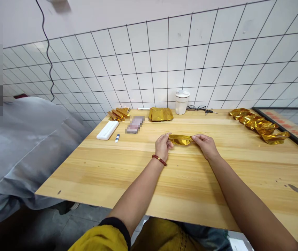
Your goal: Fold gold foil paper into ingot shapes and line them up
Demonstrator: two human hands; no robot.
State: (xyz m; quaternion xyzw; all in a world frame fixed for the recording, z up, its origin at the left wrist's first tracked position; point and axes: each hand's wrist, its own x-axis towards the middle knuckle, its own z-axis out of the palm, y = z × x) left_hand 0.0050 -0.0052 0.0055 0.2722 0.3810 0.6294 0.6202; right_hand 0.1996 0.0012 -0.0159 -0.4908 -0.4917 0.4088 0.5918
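A strip of folded gold foil paper (180, 139) stretches between my two hands above the middle of the wooden table (128, 181). My left hand (162, 144), with a dark red bead bracelet (159, 160) at the wrist, pinches its left end. At the right end, the thumb and fingers of my right hand (205, 143) are closed on it. The foil has a straight upper edge, and its lower part is bent and creased. Beyond my hands lies a flat stack of gold foil sheets (160, 114).
Folded gold foil pieces (258, 125) form a row at the right, beside a black-framed panel (290, 134). Gold strips (119, 114), a white power bank (107, 130) and a small tube (117, 138) lie left. A white cup (182, 102), glasses (196, 108) and keys (211, 112) sit near the wall.
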